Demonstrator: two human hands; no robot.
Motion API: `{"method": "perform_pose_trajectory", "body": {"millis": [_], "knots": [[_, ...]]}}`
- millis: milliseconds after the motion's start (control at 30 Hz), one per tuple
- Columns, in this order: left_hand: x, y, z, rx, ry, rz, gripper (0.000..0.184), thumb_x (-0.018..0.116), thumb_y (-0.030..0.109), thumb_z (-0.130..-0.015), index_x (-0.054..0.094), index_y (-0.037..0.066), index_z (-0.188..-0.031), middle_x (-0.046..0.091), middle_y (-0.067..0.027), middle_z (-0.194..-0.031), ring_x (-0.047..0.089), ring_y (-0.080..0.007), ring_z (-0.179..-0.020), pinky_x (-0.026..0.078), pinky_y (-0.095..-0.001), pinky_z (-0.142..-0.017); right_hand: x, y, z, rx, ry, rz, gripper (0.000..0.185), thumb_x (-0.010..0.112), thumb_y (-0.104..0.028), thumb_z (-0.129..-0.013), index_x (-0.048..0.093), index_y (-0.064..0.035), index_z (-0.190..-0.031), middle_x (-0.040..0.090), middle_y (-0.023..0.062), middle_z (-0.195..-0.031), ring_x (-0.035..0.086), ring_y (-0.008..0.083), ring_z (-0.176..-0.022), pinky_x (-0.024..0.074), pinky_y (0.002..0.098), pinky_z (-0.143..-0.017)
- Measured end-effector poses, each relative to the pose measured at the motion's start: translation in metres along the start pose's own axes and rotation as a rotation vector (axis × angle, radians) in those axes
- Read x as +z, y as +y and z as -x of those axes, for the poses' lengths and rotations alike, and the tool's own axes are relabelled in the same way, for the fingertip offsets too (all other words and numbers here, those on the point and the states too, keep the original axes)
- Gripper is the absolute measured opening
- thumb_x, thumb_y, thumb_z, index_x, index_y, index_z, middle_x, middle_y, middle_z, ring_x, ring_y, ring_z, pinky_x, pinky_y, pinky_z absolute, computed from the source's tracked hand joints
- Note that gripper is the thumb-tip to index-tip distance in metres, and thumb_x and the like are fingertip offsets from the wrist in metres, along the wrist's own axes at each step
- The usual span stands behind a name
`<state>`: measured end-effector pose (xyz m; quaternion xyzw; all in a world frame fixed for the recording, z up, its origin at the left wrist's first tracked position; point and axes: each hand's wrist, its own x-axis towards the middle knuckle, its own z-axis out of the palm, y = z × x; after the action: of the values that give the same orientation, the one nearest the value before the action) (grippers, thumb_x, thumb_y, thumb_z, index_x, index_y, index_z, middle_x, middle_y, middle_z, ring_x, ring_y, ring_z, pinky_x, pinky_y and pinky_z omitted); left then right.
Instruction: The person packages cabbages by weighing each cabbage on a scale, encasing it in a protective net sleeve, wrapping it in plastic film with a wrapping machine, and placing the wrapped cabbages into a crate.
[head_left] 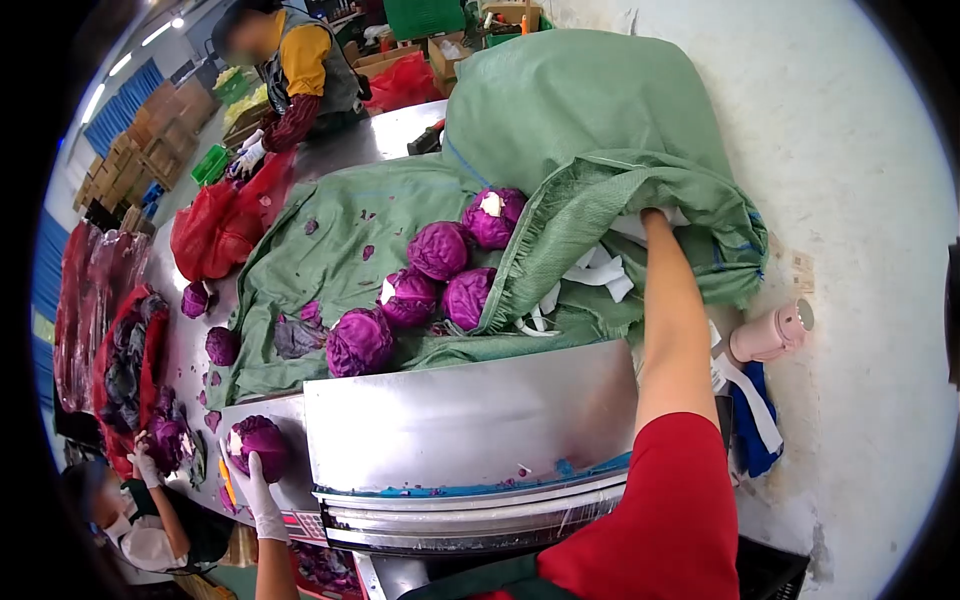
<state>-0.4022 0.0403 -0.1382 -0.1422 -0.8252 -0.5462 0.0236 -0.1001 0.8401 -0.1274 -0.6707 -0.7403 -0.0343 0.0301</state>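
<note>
My left hand, in a white glove, grips a red cabbage beside the metal machine. A thin orange-yellow object, perhaps a handle, shows at the left of that hand; whether I hold it too is unclear. My right arm reaches into the mouth of a large green woven sack. Only a little of my right hand shows there, its fingers hidden by the folds. Several red cabbages lie on the sack's spread-out green cloth, left of the opening.
A metal machine with a keypad stands in front of me. White strips hang from the sack, and a pink bottle stands by the right wall. Co-workers are at the far side and lower left, near red mesh bags.
</note>
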Motion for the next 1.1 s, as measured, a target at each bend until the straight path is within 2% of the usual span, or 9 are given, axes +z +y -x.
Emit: {"method": "perform_pose_trajectory", "body": {"millis": [67,200,233,300,533,700,767,933,1100], "knots": [[0.002,-0.004,0.002,-0.102,0.094,0.133,0.072,0.061,0.037,-0.089,0.026,0.010,-0.146,0.034,-0.0166,-0.143,0.042,-0.0269,-0.124,0.042,-0.0357,-0.098,-0.021,0.017,-0.006,-0.030,-0.008,-0.034,0.065,0.031,-0.051,-0.093,0.022,-0.0159,-0.147,0.019,0.0080,-0.152,0.020,0.0265,-0.138,0.0210,0.0420,-0.112],[0.008,0.012,0.004,-0.118,0.098,0.113,0.076,0.062,0.040,-0.089,0.025,0.006,-0.146,0.034,-0.0165,-0.143,0.042,-0.0266,-0.125,0.041,-0.0349,-0.099,-0.071,0.054,0.001,-0.096,-0.044,-0.097,0.065,0.033,-0.052,-0.092,0.025,-0.0158,-0.146,0.023,0.0083,-0.150,0.025,0.0264,-0.136,0.0237,0.0427,-0.110],[0.005,0.009,0.003,-0.088,0.049,0.117,0.073,0.061,0.032,-0.090,0.022,0.010,-0.147,0.027,-0.0145,-0.147,0.033,-0.0278,-0.132,0.035,-0.0397,-0.105,-0.077,0.060,0.004,-0.108,-0.050,-0.111,0.066,0.034,-0.052,-0.092,0.026,-0.0158,-0.146,0.024,0.0084,-0.150,0.026,0.0264,-0.136,0.0244,0.0429,-0.110],[0.005,0.011,0.007,-0.106,0.042,0.120,0.073,0.061,0.031,-0.090,0.022,0.010,-0.147,0.027,-0.0144,-0.147,0.033,-0.0274,-0.132,0.035,-0.0392,-0.105,-0.082,0.068,0.010,-0.120,-0.052,-0.119,0.066,0.035,-0.053,-0.091,0.027,-0.0157,-0.145,0.027,0.0085,-0.149,0.028,0.0263,-0.135,0.0257,0.0432,-0.109],[0.003,0.001,0.007,-0.110,0.088,0.095,0.082,0.062,0.042,-0.088,0.018,0.004,-0.147,0.030,-0.0193,-0.145,0.040,-0.0286,-0.127,0.041,-0.0373,-0.100,0.011,0.045,-0.003,-0.109,0.054,-0.050,0.067,0.038,-0.054,-0.089,0.032,-0.0155,-0.143,0.035,0.0090,-0.145,0.036,0.0261,-0.131,0.0304,0.0445,-0.107],[0.001,0.002,0.007,-0.221,0.112,0.182,0.076,0.061,0.035,-0.090,0.018,0.011,-0.148,0.026,-0.0143,-0.148,0.034,-0.0283,-0.131,0.039,-0.0389,-0.102,0.088,0.036,-0.051,-0.082,0.209,0.062,0.068,0.040,-0.056,-0.087,0.035,-0.0153,-0.142,0.041,0.0093,-0.143,0.042,0.0260,-0.129,0.0337,0.0453,-0.105],[-0.001,0.005,0.006,-0.109,0.060,0.097,0.075,0.058,0.040,-0.090,0.021,0.009,-0.148,0.028,-0.0133,-0.148,0.033,-0.0278,-0.132,0.036,-0.0391,-0.104,0.096,0.039,-0.063,-0.077,0.223,0.081,0.066,0.042,-0.055,-0.086,0.038,-0.0145,-0.138,0.044,0.0094,-0.138,0.044,0.0258,-0.124,0.0357,0.0449,-0.102],[-0.020,-0.035,-0.003,-0.099,0.100,0.019,0.073,0.056,0.041,-0.090,0.025,0.006,-0.146,0.029,-0.0152,-0.148,0.032,-0.0267,-0.133,0.031,-0.0381,-0.107,0.016,0.048,-0.031,-0.153,0.013,0.050,0.056,0.050,-0.049,-0.081,0.048,-0.0106,-0.121,0.053,0.0093,-0.116,0.053,0.0247,-0.101,0.0420,0.0420,-0.089],[-0.008,-0.017,0.001,-0.113,0.137,-0.002,0.077,0.059,0.042,-0.089,0.022,0.005,-0.147,0.027,-0.0159,-0.148,0.033,-0.0272,-0.133,0.030,-0.0372,-0.108,-0.101,0.042,0.053,-0.297,-0.340,-0.036,0.047,0.057,-0.043,-0.075,0.058,-0.0067,-0.105,0.062,0.0092,-0.094,0.061,0.0236,-0.078,0.0484,0.0391,-0.076]]}}
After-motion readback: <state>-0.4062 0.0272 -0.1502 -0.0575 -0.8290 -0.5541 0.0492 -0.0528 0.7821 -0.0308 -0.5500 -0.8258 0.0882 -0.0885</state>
